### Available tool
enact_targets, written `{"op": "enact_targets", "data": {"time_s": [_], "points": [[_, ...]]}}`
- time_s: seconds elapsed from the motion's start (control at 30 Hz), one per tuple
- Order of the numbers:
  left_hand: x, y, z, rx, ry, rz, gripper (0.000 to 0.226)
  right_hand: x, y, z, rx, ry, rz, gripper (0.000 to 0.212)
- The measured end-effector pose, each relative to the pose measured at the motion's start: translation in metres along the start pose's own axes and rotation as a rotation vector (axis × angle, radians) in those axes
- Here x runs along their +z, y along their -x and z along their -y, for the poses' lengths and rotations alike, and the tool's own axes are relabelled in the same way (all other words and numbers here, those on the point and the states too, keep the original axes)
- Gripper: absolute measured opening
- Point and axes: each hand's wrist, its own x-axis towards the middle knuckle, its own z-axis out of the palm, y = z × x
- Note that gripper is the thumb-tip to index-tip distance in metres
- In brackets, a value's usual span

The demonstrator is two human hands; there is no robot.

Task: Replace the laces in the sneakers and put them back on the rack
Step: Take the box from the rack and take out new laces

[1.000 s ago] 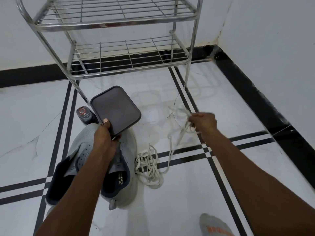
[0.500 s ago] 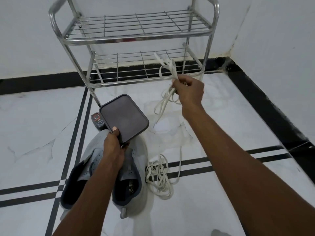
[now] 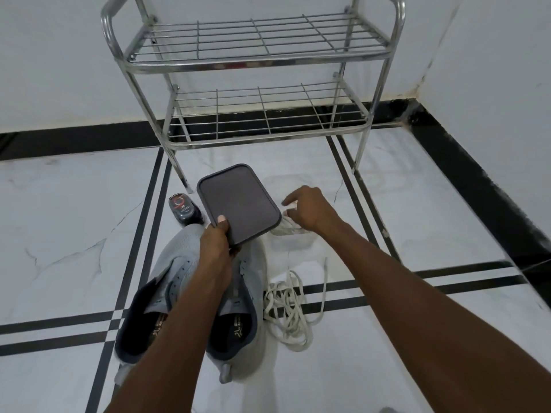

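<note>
2 grey sneakers (image 3: 190, 296), side by side, unlaced; 1 loose pile of white laces (image 3: 287, 311); 1 smaller white lace bunch (image 3: 287, 228); 1 dark grey lid (image 3: 238, 202); 1 small dark bottle (image 3: 183, 208); 1 steel rack (image 3: 259, 67), 2 shelves; 2 hands

My left hand (image 3: 216, 248) and right hand (image 3: 310, 211) are bare. No rings or watch. Both forearms uncovered up to frame edge, no sleeves.
</note>
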Motion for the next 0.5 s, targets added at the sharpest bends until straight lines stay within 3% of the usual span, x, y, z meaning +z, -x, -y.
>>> {"op": "enact_targets", "data": {"time_s": [0.1,0.2,0.27,0.5], "points": [[0.007,0.001,-0.002,0.068,-0.093,0.045,0.025,-0.018,0.003,0.011,0.06,-0.256,-0.119,0.02],[0.018,0.006,-0.005,0.156,-0.175,0.138,0.033,-0.033,0.008,0.017,0.234,-0.628,0.023,0.028],[0.028,0.009,-0.006,0.202,-0.215,0.16,0.03,-0.038,0.012,0.011,0.255,-0.652,0.073,0.023],[0.046,0.005,0.011,0.335,-0.479,0.059,0.032,-0.024,0.014,-0.039,0.364,-0.561,-0.161,0.025]]}}
